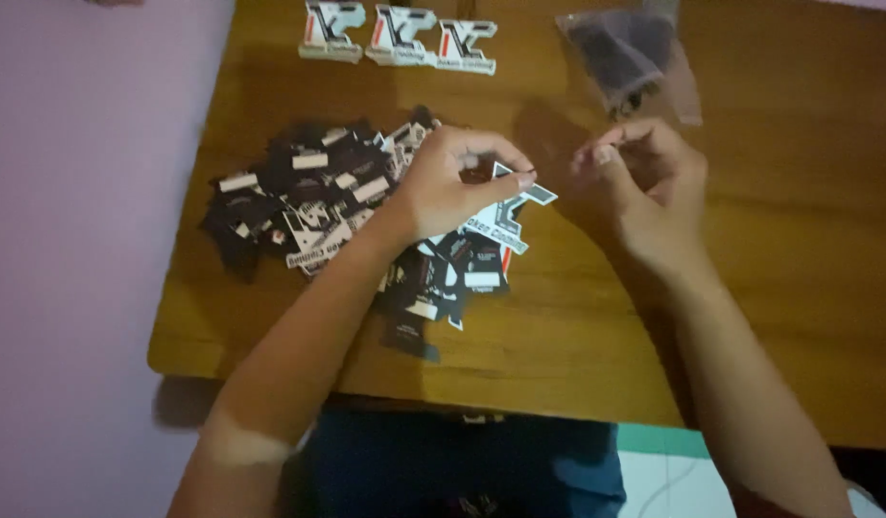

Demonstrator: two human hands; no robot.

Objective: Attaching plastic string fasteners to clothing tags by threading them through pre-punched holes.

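Note:
My left hand hovers over a heap of black and white card tags on a wooden table. It pinches one letter-shaped white and black tag between thumb and fingers. My right hand is just to the right of it, fingers curled with the fingertips pinched together near the tag's upper edge. Whether something thin sits between those fingertips I cannot tell.
Three stacks of letter-shaped tags stand in a row at the table's far edge. A clear plastic bag with dark contents lies at the back right. A pink wall runs along the left, beyond the table's left edge.

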